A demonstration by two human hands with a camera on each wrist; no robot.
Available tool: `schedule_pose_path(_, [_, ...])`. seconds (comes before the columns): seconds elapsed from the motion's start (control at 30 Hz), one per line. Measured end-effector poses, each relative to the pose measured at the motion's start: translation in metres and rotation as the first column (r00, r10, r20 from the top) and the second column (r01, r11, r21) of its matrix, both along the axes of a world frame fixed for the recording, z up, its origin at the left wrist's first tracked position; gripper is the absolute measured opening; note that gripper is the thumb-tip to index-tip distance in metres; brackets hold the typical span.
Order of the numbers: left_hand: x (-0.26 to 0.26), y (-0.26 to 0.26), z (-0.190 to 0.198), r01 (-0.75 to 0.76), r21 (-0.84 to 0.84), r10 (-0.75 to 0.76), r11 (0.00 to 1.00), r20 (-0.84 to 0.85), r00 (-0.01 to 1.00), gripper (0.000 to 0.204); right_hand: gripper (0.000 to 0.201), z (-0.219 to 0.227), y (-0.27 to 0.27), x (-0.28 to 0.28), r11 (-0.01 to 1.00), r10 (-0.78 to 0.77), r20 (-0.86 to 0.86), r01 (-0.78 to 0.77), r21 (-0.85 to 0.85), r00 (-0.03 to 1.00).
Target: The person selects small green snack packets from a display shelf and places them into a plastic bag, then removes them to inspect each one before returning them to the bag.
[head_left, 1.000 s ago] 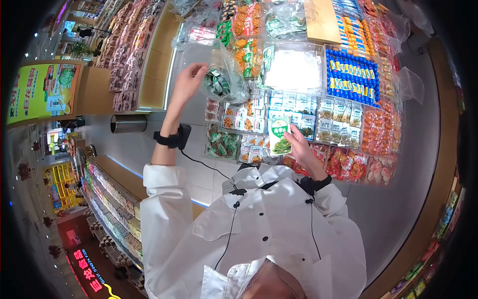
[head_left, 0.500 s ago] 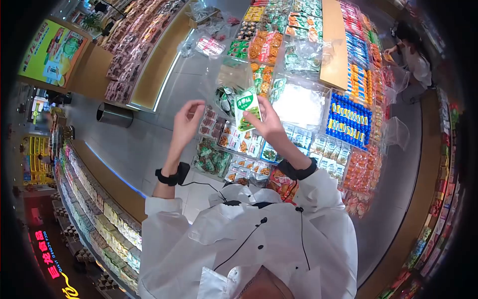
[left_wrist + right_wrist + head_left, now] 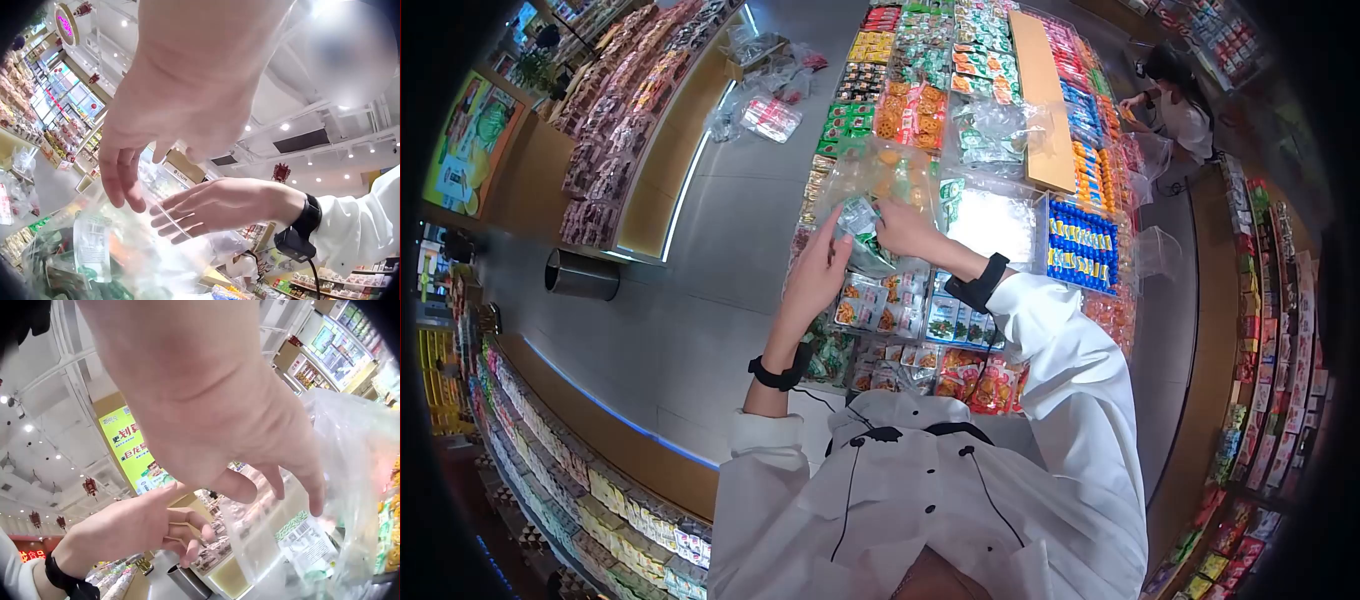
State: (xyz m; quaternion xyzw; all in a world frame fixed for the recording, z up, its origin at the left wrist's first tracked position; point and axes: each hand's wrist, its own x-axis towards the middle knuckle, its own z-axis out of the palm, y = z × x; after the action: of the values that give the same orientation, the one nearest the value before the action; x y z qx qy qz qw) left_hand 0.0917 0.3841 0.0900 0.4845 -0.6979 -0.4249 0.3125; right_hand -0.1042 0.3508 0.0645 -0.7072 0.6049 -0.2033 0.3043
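A clear plastic bag (image 3: 852, 182) stands open on the display of snacks, with green packets inside. A green and white snack packet (image 3: 860, 216) lies at its top; in the right wrist view the packet (image 3: 306, 547) shows its barcoded back. My right hand (image 3: 908, 232) reaches into the bag's mouth from the right, its fingers fairly straight and above the packet. At the left of the mouth, my left hand (image 3: 818, 272) has its fingers loosely bent at the edge of the film. Between the two hands, the left wrist view shows the bag's rim (image 3: 169, 219).
Trays of packed snacks surround the bag, including blue-wrapped ones (image 3: 1082, 240) at the right and a white-lined tray (image 3: 995, 225). A wooden board (image 3: 1045, 100) runs along the display. A metal bin (image 3: 582, 275) stands on the floor at left. Another person (image 3: 1185, 110) crouches at far right.
My right hand has carried the packet left into the bag and released it. The packet now shows its back. My left hand has come closer to the bag, and the head view has shifted.
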Motion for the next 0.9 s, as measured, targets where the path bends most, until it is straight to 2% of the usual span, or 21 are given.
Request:
schedule_pose_path(0.03, [-0.002,-0.006,-0.001,-0.002,-0.014,0.004,1.0,0.139,0.99,0.043,0.042,0.01,-0.01,0.003,1.0,-0.021,-0.006,0.021,0.002,1.0])
schedule_pose_path(0.07, [-0.003,-0.01,-0.002,-0.001,-0.029,0.009,1.0,0.28,0.96,0.043,0.043,0.018,-0.023,0.006,0.98,0.015,-0.091,0.003,0.199,0.996])
schedule_pose_path(0.1, [-0.002,-0.012,-0.005,0.021,-0.022,-0.014,1.0,0.283,0.959,0.043,0.044,0.02,-0.035,0.007,0.92,0.067,-0.158,0.0,0.392,0.985])
schedule_pose_path(0.13, [0.001,-0.014,-0.008,0.071,-0.017,-0.061,0.997,0.345,0.937,0.039,0.043,-0.014,-0.049,0.006,0.949,0.075,-0.19,-0.012,0.314,0.979])
schedule_pose_path(0.17, [0.003,-0.017,-0.012,0.124,-0.013,-0.108,0.992,0.408,0.907,0.035,0.043,-0.036,-0.057,0.007,0.949,0.048,-0.18,0.012,0.316,0.982])
schedule_pose_path(0.2, [0.005,-0.016,-0.017,0.153,-0.007,-0.136,0.988,0.417,0.899,0.035,0.041,-0.055,-0.063,0.01,0.966,-0.018,-0.163,0.059,0.252,0.986])
schedule_pose_path(0.23, [0.007,-0.013,-0.024,0.166,-0.096,-0.119,0.981,0.379,0.918,0.034,0.039,-0.069,-0.067,0.011,0.976,-0.08,-0.143,0.106,0.189,0.986])
schedule_pose_path(0.27, [0.008,-0.012,-0.029,0.171,-0.184,-0.101,0.968,0.336,0.936,0.033,0.039,-0.083,-0.068,0.01,0.973,-0.098,-0.134,0.123,0.194,0.986])
schedule_pose_path(0.3, [0.008,-0.011,-0.029,0.184,-0.175,-0.115,0.967,0.344,0.932,0.033,0.037,-0.091,-0.066,0.01,0.996,-0.033,-0.124,0.042,0.076,0.992])
schedule_pose_path(0.33, [0.009,-0.009,-0.029,0.153,-0.173,-0.1,0.973,0.283,0.954,0.032,0.035,-0.099,-0.065,0.01,0.998,0.04,-0.123,-0.046,-0.043,0.992])
schedule_pose_path(0.37, [0.011,-0.007,-0.029,0.117,-0.169,-0.078,0.979,0.22,0.972,0.032,0.035,-0.106,-0.065,0.007,0.998,0.041,-0.114,-0.045,-0.034,0.993])
schedule_pose_path(0.43, [0.017,-0.01,-0.031,0.086,-0.118,-0.062,0.989,0.189,0.98,0.032,0.034,-0.093,-0.066,0.003,0.96,0.273,-0.109,-0.265,0.086,0.956])
schedule_pose_path(0.47, [0.018,-0.012,-0.031,0.057,-0.076,-0.045,0.995,0.152,0.987,0.032,0.034,-0.083,-0.068,0.003,0.96,0.276,-0.107,-0.267,0.087,0.955])
schedule_pose_path(0.53, [0.02,-0.013,-0.03,0.054,-0.022,-0.052,0.998,0.103,0.993,0.032,0.031,-0.065,-0.07,0.002,0.85,0.351,-0.08,-0.282,0.445,0.933])
schedule_pose_path(0.57, [0.02,-0.014,-0.029,0.059,0.031,-0.06,0.998,0.055,0.997,0.033,0.031,-0.071,-0.071,0.003,0.853,0.343,-0.077,-0.276,0.442,0.936])
schedule_pose_path(0.63, [0.018,-0.011,-0.03,0.073,0.037,-0.075,0.997,0.062,0.995,0.033,0.03,-0.094,-0.07,0.01,0.972,0.066,-0.214,-0.014,0.236,0.975])
schedule_pose_path(0.67, [0.017,-0.008,-0.031,0.077,0.043,-0.079,0.996,0.064,0.995,0.033,0.03,-0.1,-0.068,0.014,0.971,0.056,-0.203,-0.006,0.24,0.978])
schedule_pose_path(0.73, [0.016,-0.002,-0.028,0.091,0.04,-0.094,0.995,0.065,0.993,0.033,0.036,-0.104,-0.064,0.025,0.982,-0.185,-0.156,0.19,0.019,0.97])
schedule_pose_path(0.77, [0.017,0.001,-0.025,0.094,0.036,-0.096,0.995,0.057,0.994,0.033,0.036,-0.105,-0.061,0.033,0.981,-0.187,-0.145,0.193,0.027,0.971])
schedule_pose_path(0.83, [0.014,0.005,-0.02,0.095,0.063,-0.1,0.993,0.075,0.992,0.033,0.049,-0.101,-0.058,0.046,0.992,-0.121,-0.306,0.106,-0.065,0.944])
schedule_pose_path(0.9, [0.013,0.009,-0.018,0.087,0.082,-0.094,0.993,0.086,0.992,0.032,0.055,-0.108,-0.059,0.058,0.994,-0.109,-0.349,0.108,-0.023,0.931])
